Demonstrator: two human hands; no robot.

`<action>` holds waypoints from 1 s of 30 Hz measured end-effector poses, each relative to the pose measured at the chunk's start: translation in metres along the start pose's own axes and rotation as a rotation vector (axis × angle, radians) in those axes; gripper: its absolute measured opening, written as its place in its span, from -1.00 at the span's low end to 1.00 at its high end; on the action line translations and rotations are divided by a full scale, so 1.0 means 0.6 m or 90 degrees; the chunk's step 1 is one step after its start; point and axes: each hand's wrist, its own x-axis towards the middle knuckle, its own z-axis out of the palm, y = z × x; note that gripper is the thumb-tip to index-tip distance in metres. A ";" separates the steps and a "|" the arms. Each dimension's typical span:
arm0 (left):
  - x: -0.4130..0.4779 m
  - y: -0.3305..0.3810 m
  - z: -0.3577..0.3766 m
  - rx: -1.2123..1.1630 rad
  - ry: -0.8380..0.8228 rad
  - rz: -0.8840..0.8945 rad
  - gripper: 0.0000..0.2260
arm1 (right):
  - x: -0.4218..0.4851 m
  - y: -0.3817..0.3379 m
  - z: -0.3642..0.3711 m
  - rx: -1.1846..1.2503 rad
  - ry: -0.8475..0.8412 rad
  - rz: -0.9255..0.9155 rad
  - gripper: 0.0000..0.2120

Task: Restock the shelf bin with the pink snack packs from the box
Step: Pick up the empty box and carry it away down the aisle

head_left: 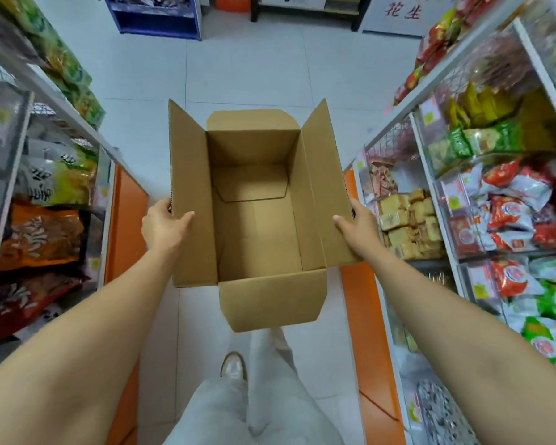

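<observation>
Holding an empty box in the snack aisle

Sitting between both hands, the cardboard box [257,213] is being held up over the white tile floor [238,69] with all four flaps open, and its inside is looking bare, just brown cardboard. The left hand [162,224] is gripping the left flap, thumb on the inner face, and the right hand [357,224] is doing the same on the right flap. Shelves are running along both sides: bins of red and white snack packs [507,213] on the right, bigger orange and green bags [42,232] on the left. Not spotting any pink packs.
</observation>
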 end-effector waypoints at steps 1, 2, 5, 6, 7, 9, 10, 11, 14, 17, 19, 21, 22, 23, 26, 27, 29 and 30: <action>0.021 0.013 0.005 0.000 0.004 -0.003 -0.75 | 0.029 -0.007 0.000 0.004 -0.005 -0.007 -0.60; 0.041 0.027 0.010 -0.002 0.008 -0.006 -0.76 | 0.057 -0.016 -0.001 -0.001 -0.011 -0.009 -0.61; 0.105 0.072 0.020 0.000 0.026 -0.017 -0.73 | 0.146 -0.043 -0.004 -0.025 -0.023 -0.007 -0.61; 0.127 0.086 0.023 0.000 0.030 -0.021 -0.72 | 0.174 -0.055 -0.006 -0.029 -0.028 -0.008 -0.62; 0.150 0.099 0.025 0.001 0.032 -0.025 -0.71 | 0.202 -0.067 -0.006 -0.027 -0.032 -0.015 -0.65; 0.197 0.126 0.029 0.009 0.038 -0.031 -0.71 | 0.255 -0.094 -0.006 -0.022 -0.035 -0.018 -0.65; 0.220 0.139 0.030 0.013 0.043 -0.033 -0.72 | 0.279 -0.108 -0.006 -0.021 -0.035 -0.016 -0.64; 0.243 0.153 0.031 0.015 0.046 -0.033 -0.73 | 0.305 -0.120 -0.004 -0.018 -0.034 -0.016 -0.64; 0.316 0.195 0.031 0.009 0.042 -0.026 -0.77 | 0.380 -0.160 0.000 -0.009 -0.037 -0.021 -0.67; 0.400 0.235 0.033 0.006 0.029 -0.015 -0.78 | 0.453 -0.196 0.004 0.002 -0.024 -0.012 -0.70; 0.459 0.264 0.037 0.009 0.018 -0.016 -0.74 | 0.501 -0.217 0.005 0.009 -0.016 -0.004 -0.71; 0.514 0.295 0.041 0.012 0.009 -0.007 -0.73 | 0.545 -0.238 0.005 0.022 -0.011 0.000 -0.71; 0.542 0.309 0.044 0.014 0.006 -0.002 -0.74 | 0.568 -0.250 0.004 0.021 -0.008 0.002 -0.71; 0.568 0.324 0.048 0.020 0.004 0.002 -0.76 | 0.592 -0.262 0.002 0.015 -0.005 0.006 -0.71; 0.643 0.371 0.068 0.044 0.007 0.010 -0.81 | 0.670 -0.287 -0.007 0.009 0.006 0.015 -0.70; 0.667 0.386 0.078 0.045 0.006 0.011 -0.82 | 0.698 -0.292 -0.011 0.011 0.005 0.015 -0.69; 0.713 0.418 0.097 0.046 0.003 0.009 -0.81 | 0.757 -0.301 -0.017 0.016 0.003 0.014 -0.69; 0.736 0.435 0.107 0.046 0.002 0.009 -0.81 | 0.788 -0.306 -0.021 0.018 0.000 0.017 -0.69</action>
